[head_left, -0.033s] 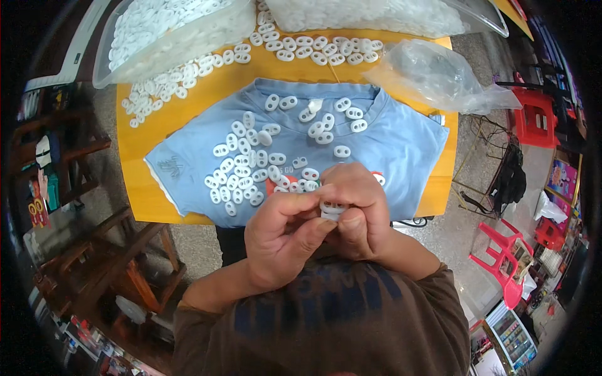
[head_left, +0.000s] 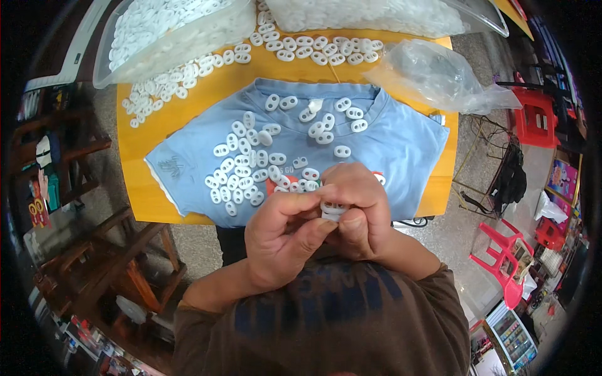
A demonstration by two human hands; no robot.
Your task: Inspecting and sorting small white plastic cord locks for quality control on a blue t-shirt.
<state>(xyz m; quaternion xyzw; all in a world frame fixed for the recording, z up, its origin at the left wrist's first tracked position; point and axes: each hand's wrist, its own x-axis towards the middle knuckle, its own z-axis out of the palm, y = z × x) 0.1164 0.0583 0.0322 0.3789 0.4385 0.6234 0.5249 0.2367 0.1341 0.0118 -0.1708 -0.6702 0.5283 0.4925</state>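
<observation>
Close to my chest, my left hand (head_left: 282, 235) and my right hand (head_left: 360, 210) meet over a small white oval plastic piece with two holes (head_left: 332, 208). Thumbs and fingertips of both hands pinch it from either side; what lies behind it, between the fingers, is hidden. It may be two pieces stacked, but I cannot tell for sure. Beyond my hands a light blue T-shirt (head_left: 194, 141) is spread over the yellow table (head_left: 135, 160). Several loose white two-hole pieces (head_left: 241, 161) lie on the shirt, most densely left of its middle.
Along the table's far side stand a translucent tub (head_left: 182, 59) full of white pieces and a second full container (head_left: 376, 19). More pieces (head_left: 166, 84) spill at far left. A clear plastic bag (head_left: 433, 75) lies far right. Stools, one red (head_left: 533, 119), one pink (head_left: 501, 257), stand right.
</observation>
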